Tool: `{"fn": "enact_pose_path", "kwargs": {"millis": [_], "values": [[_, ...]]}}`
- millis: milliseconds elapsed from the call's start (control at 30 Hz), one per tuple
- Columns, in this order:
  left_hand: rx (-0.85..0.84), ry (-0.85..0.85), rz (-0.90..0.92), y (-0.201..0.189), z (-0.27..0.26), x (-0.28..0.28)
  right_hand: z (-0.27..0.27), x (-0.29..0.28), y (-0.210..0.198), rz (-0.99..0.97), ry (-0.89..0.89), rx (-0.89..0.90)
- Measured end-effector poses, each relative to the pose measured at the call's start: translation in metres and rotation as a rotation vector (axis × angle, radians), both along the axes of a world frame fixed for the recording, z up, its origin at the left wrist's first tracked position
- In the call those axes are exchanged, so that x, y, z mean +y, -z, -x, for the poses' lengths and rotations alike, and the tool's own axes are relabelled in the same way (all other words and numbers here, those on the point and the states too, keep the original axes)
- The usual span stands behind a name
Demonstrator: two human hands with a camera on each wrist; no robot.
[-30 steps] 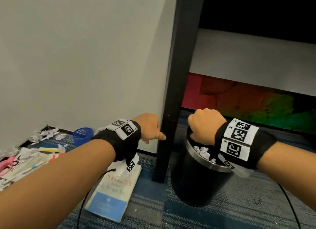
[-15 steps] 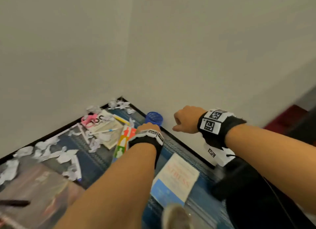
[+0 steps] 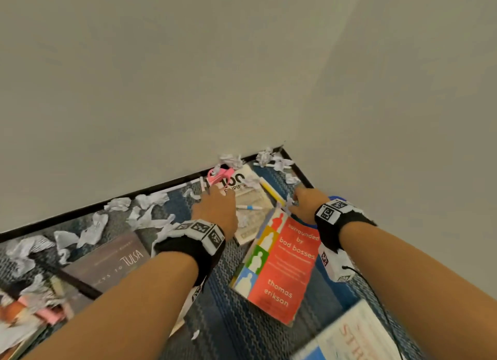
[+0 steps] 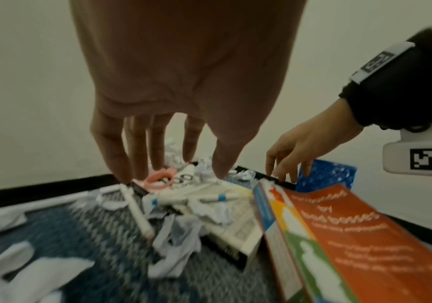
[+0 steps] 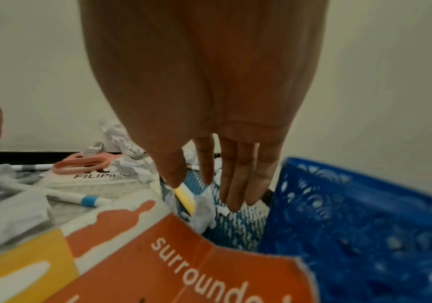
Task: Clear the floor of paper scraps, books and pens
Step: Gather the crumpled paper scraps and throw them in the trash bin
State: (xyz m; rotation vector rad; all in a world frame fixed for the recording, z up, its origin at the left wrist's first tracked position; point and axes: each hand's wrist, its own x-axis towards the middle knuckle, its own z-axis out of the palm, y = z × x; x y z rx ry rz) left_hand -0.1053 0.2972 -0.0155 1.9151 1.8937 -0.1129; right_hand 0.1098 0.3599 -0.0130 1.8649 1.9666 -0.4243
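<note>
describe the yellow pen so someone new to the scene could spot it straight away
Find the orange book titled "surrounded by bad bosses" near the wall corner. Just past its far corner, under the right hand, lies the yellow pen. It is the only yellow one; the other pens are white.

Corner pocket at upper centre of head view boxed by wall (image 3: 242, 63) on two sides. Crumpled paper scraps (image 3: 231, 160) crowd the baseboard; pink scissors (image 3: 219, 175) and white book (image 3: 248, 198) fill the centre. Orange book (image 3: 279, 265) tilted at right, blue basket (image 5: 352, 215) beside it against wall. Narrow strip of bare carpet (image 5: 235, 225) between orange book and basket. Open carpet (image 3: 228, 319) at lower centre.
</note>
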Motion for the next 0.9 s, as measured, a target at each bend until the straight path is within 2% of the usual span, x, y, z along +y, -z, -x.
{"fn": "enact_pose_path", "kwargs": {"millis": [133, 267, 433, 500, 633, 767, 900], "values": [[-0.026, -0.121, 0.11, 0.032, 0.01, 0.006, 0.001, 0.019, 0.037, 0.029, 0.13, 0.044], [-0.066, -0.162, 0.166, 0.055, 0.02, 0.008, 0.007, 0.026, 0.053, 0.015, 0.118, 0.006], [-0.076, 0.006, 0.078, 0.072, 0.025, 0.012, 0.019, 0.034, 0.046, -0.178, 0.161, 0.11], [-0.052, -0.014, 0.023, 0.072, 0.025, 0.014, 0.029, 0.038, 0.04, -0.265, 0.133, 0.194], [0.001, -0.002, -0.12, 0.06, 0.018, 0.016, 0.058, 0.043, 0.041, -0.288, 0.021, 0.323], [-0.064, 0.108, -0.195, 0.059, 0.002, 0.017, 0.077, 0.042, 0.057, -0.272, 0.034, 0.291], [-0.03, 0.239, -0.107, 0.07, -0.008, 0.018, 0.071, 0.046, 0.062, -0.126, -0.08, 0.184]]}}
